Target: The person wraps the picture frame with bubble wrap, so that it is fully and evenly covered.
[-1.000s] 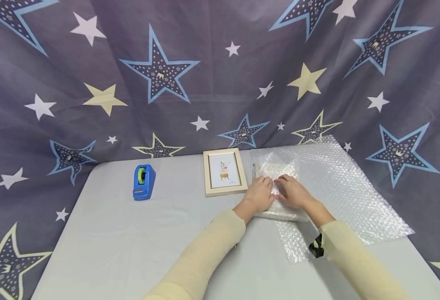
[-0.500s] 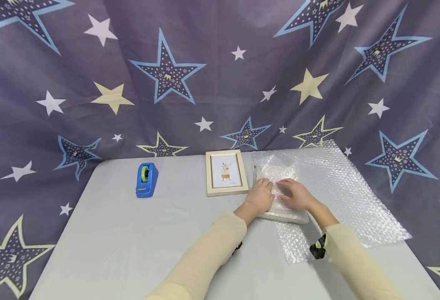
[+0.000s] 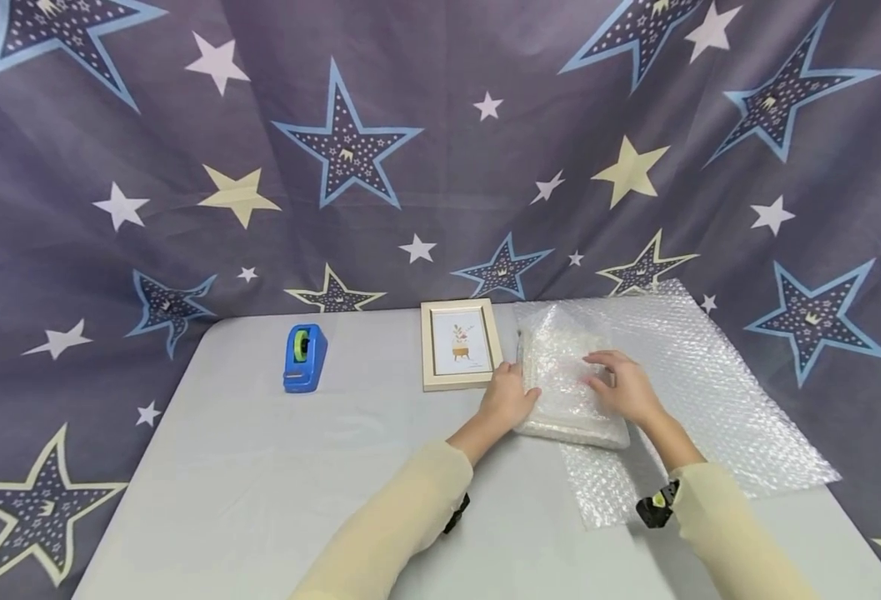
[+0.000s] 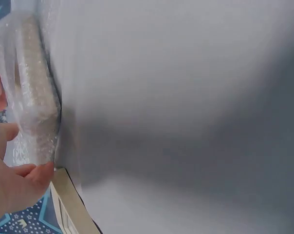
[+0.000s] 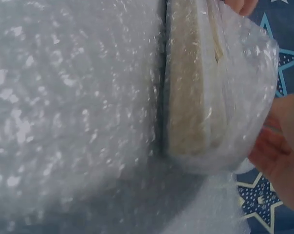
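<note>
A flat, rectangular package wrapped in bubble wrap (image 3: 568, 408) lies at the right of the table; a beige edge shows through its wrapping in the right wrist view. My left hand (image 3: 506, 398) grips its left side, thumb on top and fingers along the edge. Over the package's right part is my right hand (image 3: 623, 387), its thumb and fingers bent and apart, close to the loose wrap on top. In the right wrist view that wrap flap (image 5: 254, 87) bulges beside the right hand (image 5: 281, 146). Left of the package lies a cream picture frame (image 3: 427, 350) with a plant print.
A large sheet of bubble wrap (image 3: 718, 417) spreads under and right of the package, with a strip hanging toward the front. A blue tape dispenser (image 3: 307, 358) with green tape stands at the left of the table (image 3: 260, 483). A star-patterned curtain (image 3: 440, 167) hangs behind.
My left hand has slid from the package's top to its left edge and grips there. The right hand has shifted right, its fingers farther from the left hand. The view has turned slightly left.
</note>
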The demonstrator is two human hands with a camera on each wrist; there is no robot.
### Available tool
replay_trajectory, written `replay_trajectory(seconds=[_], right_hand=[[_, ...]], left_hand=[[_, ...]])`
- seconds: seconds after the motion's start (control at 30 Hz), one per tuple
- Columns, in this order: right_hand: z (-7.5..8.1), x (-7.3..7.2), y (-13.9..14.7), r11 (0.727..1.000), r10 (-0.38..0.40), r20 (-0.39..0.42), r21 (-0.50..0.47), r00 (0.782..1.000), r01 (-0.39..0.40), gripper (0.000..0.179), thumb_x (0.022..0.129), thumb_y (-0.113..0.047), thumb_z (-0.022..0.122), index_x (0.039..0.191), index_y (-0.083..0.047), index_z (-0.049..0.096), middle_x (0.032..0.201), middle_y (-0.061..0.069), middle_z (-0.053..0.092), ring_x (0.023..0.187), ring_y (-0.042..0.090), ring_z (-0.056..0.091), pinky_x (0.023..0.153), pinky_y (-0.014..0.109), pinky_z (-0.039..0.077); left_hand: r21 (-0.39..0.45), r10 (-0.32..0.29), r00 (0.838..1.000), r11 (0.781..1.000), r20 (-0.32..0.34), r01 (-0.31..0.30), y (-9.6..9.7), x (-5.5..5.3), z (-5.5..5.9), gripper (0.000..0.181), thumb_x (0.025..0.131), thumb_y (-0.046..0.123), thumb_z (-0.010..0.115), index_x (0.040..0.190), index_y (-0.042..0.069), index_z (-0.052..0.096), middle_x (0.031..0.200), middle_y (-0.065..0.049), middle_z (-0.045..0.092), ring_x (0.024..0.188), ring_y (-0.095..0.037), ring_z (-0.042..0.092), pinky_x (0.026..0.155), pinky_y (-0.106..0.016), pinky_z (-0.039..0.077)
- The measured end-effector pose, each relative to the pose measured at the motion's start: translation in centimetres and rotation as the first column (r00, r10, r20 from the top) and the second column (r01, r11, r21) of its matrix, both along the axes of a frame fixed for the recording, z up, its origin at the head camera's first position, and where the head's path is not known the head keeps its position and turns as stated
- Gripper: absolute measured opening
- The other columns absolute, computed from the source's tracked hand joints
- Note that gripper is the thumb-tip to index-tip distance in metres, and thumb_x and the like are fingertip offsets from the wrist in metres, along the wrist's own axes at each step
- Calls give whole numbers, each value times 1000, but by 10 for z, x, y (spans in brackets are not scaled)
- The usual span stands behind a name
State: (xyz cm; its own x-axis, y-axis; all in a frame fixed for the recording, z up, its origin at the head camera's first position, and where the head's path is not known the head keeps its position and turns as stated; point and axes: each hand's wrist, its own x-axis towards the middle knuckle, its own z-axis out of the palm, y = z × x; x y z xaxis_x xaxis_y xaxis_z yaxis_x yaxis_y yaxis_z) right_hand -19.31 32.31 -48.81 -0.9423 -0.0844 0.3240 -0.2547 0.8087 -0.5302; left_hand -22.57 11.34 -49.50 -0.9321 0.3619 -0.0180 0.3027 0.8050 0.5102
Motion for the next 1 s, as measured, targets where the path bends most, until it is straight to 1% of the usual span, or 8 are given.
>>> replay_trajectory(seconds=[0.1, 0.23, 0.37, 0.53, 0.6, 0.7, 0.83, 1.0], right_hand=[[1, 6, 6, 993, -120, 57, -4, 991, 120, 37, 85, -5, 68, 118, 10, 60, 119, 32, 59, 104, 47, 61, 86, 53, 55], [2, 14, 9, 969, -237, 198, -14, 951, 245, 44, 89, -12, 63, 124, 13, 53, 120, 36, 57, 104, 48, 62, 87, 52, 55], [2, 18, 7, 940, -309, 338, -37, 889, 340, 47, 93, -20, 58, 123, 15, 53, 113, 34, 62, 102, 45, 63, 86, 49, 54], [8, 18, 4, 891, -358, 511, -63, 781, 450, 53, 96, -30, 52, 125, 14, 52, 119, 34, 58, 108, 46, 58, 89, 48, 52], [10, 17, 4, 877, -362, 542, -77, 759, 474, 54, 96, -31, 51, 127, 13, 51, 122, 34, 57, 111, 46, 56, 91, 48, 51], [12, 17, 2, 857, -372, 541, -110, 754, 503, 53, 95, -31, 53, 127, 11, 53, 124, 33, 57, 113, 45, 56, 95, 47, 49], [17, 18, -1, 832, -394, 512, -154, 763, 533, 51, 93, -30, 56, 126, 9, 56, 123, 30, 60, 113, 42, 57, 97, 44, 48], [28, 18, -7, 825, -391, 487, -191, 781, 532, 51, 93, -31, 58, 126, 7, 57, 124, 27, 62, 111, 36, 60, 82, 25, 49]], left_hand=[[53, 21, 1000, 998, 17, -22, -1, 4, 2, 54, 91, 32, 63, 128, -7, 53, 123, -20, 59, 116, -30, 60, 101, -35, 51], [99, 49, 999, 994, 17, -50, -1, 9, 3, 49, 90, 28, 65, 122, -8, 58, 114, -21, 64, 109, -31, 63, 96, -36, 54], [112, 75, 996, 991, 40, -79, 0, 11, 4, 43, 89, 27, 65, 113, -9, 63, 104, -21, 66, 99, -31, 65, 88, -37, 56], [149, 97, 993, 983, 71, -107, 3, 9, 4, 36, 88, 24, 67, 102, -9, 66, 99, -22, 67, 94, -32, 65, 86, -38, 55], [176, 107, 992, 977, 71, -119, 3, 8, 6, 31, 87, 23, 68, 95, -7, 67, 95, -21, 68, 91, -31, 65, 84, -38, 55], [220, 119, 990, 966, 77, -133, 2, 8, 8, 26, 85, 22, 70, 83, -4, 68, 84, -17, 67, 77, -26, 62, 70, -33, 53], [285, 110, 990, 949, 92, -132, -3, 8, 14, 24, 85, 20, 71, 75, -1, 66, 66, -6, 57, 60, -16, 48, 52, -23, 40], [326, 104, 991, 937, 81, -125, -14, 7, 24, 22, 85, 19, 71, 77, 0, 66, 62, 2, 45, 59, -11, 41, 50, -18, 32]])
